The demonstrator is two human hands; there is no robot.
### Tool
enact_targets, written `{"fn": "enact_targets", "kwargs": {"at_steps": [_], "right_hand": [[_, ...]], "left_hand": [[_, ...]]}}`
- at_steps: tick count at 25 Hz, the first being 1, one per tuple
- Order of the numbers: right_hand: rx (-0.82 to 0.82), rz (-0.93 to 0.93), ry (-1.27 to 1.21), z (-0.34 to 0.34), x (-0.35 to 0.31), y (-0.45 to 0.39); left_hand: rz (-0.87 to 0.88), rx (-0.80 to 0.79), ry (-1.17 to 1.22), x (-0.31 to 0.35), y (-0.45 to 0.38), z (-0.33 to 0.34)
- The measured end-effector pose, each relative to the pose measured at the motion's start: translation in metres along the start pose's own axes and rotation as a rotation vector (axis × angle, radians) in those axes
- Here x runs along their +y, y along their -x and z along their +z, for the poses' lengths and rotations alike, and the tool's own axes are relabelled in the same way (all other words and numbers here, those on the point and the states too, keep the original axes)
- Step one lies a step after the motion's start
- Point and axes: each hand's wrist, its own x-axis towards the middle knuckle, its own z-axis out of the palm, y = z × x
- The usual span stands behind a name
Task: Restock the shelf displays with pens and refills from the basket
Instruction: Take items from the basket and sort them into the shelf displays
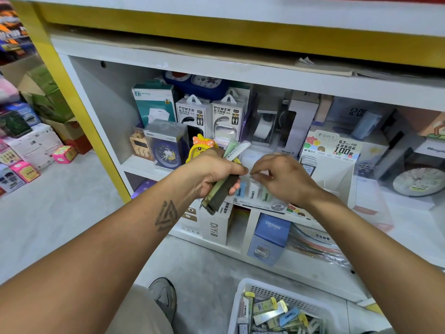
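Observation:
My left hand (212, 174) grips a bundle of slim refill packs (222, 186), green, white and dark, fanned out above and below the fist. My right hand (281, 178) hovers just right of it with fingertips pinched together over a white lead-refill display box (337, 165); whether it holds a thin refill I cannot tell. Small blue, white and green refill cases (252, 192) stand in the display's front slots under my right hand. The white basket (243, 297) with several refill packs sits on the floor at bottom right.
The shelf (134, 162) carries power bank boxes (192, 114), a blue alarm clock in a clear box (166, 145) and a yellow duck toy (199, 147). A blue box (269, 237) stands on the lower shelf. Cartons (31, 145) crowd the floor at left. My shoe (163, 295) is beside the basket.

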Motion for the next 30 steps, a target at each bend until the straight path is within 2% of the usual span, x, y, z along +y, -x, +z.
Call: {"fn": "enact_targets", "kwargs": {"at_steps": [3, 4, 5, 9, 13, 18, 21, 26, 30], "right_hand": [[0.078, 0.137, -0.667, -0.016, -0.008, 0.001], [0.05, 0.138, -0.839, -0.02, -0.011, 0.002], [0.021, 0.115, -0.907, -0.021, -0.012, 0.003], [0.076, 0.052, -0.827, -0.02, -0.013, 0.005], [0.195, 0.159, -0.824, -0.03, 0.003, 0.007], [0.242, 0.309, -0.563, -0.024, 0.018, 0.003], [0.192, 0.262, -0.303, -0.014, 0.018, 0.001], [0.087, 0.188, -0.203, -0.002, 0.017, 0.004], [0.079, 0.111, -0.086, -0.003, 0.014, 0.005]], "left_hand": [[0.031, -0.039, -0.083, -0.002, 0.002, 0.006], [0.042, -0.038, -0.115, -0.002, 0.002, 0.007], [0.052, -0.037, -0.139, -0.003, 0.003, 0.008], [0.045, -0.042, -0.176, -0.002, 0.002, 0.012], [-0.031, 0.022, -0.145, 0.0, 0.001, 0.003], [-0.085, 0.046, -0.094, 0.005, 0.001, -0.004], [-0.083, 0.047, -0.097, 0.007, 0.001, -0.004], [-0.12, 0.023, -0.117, 0.006, 0.001, -0.004], [-0.061, 0.056, -0.096, 0.004, 0.0, -0.003]]}}
